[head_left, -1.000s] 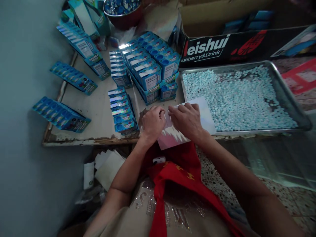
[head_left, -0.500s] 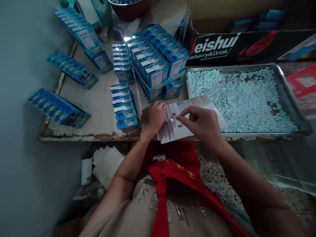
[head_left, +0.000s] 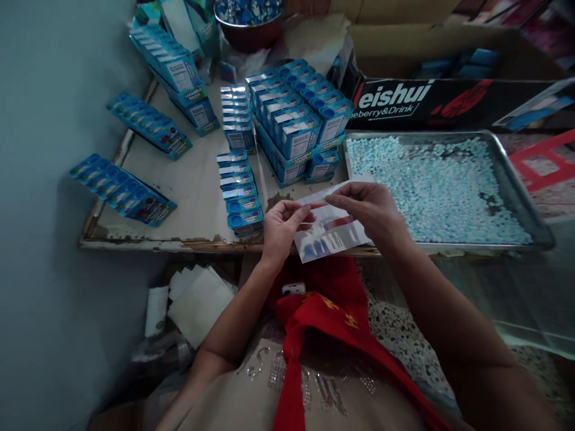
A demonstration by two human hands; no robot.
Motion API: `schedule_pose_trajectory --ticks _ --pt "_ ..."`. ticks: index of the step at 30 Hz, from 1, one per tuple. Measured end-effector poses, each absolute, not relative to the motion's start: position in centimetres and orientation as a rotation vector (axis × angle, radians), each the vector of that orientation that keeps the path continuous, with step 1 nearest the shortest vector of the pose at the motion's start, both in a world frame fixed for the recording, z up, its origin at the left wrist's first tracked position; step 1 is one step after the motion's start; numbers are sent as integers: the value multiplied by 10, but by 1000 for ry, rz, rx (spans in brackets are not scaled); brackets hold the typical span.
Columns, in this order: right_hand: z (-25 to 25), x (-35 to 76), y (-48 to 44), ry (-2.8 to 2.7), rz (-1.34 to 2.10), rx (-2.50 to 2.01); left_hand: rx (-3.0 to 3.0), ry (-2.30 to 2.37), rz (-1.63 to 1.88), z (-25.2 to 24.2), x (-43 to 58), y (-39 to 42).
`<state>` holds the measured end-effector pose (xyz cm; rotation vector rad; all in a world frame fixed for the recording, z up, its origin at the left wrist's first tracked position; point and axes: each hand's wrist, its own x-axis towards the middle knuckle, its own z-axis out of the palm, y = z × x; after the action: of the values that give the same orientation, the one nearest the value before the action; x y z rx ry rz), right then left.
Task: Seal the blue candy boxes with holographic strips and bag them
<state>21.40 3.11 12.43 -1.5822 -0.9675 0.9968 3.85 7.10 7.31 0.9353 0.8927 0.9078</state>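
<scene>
My left hand [head_left: 283,227] is at the table's front edge, thumb and forefinger pinched together over the left part of a shiny whitish sheet [head_left: 332,242]. Just to its right, my right hand [head_left: 371,209] also pinches, its fingertips nearly meeting the left ones. Whatever lies between the fingertips is too small to make out. The sheet reflects light and slightly overhangs the edge. Close to my left hand stands a row of blue candy boxes [head_left: 242,203]. A metal tray [head_left: 449,244] of small pale-blue candies [head_left: 444,185] lies beside my right hand.
Stacked blue boxes [head_left: 296,131] fill the table's middle, with more box rows [head_left: 123,191] at the left. A bowl [head_left: 251,37] of blue-and-white pieces stands at the back. Behind the tray is a black carton [head_left: 395,102]; a red plastic piece [head_left: 525,170] is at the right.
My left hand has lifted from lying on the white strips to a pinch near my right fingertips. Those strips no longer show on the sheet. The view has shifted slightly.
</scene>
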Motion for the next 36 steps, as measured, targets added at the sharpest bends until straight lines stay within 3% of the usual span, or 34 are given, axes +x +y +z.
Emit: schedule_pose_trajectory --ticks 10,15,23,31,36 --pt "104 116 86 -1217 960 -1573 1286 1261 1016 102 -84 108" --pt "90 79 115 -1346 868 -1648 1285 1269 786 95 -127 153" --pt "82 72 117 -1366 877 -1721 1195 1166 638 72 -139 175" --pt "73 77 126 -1440 655 -1869 1037 1107 649 41 -133 170" --pt "71 81 116 -1183 985 -1670 886 1244 807 17 -115 159"
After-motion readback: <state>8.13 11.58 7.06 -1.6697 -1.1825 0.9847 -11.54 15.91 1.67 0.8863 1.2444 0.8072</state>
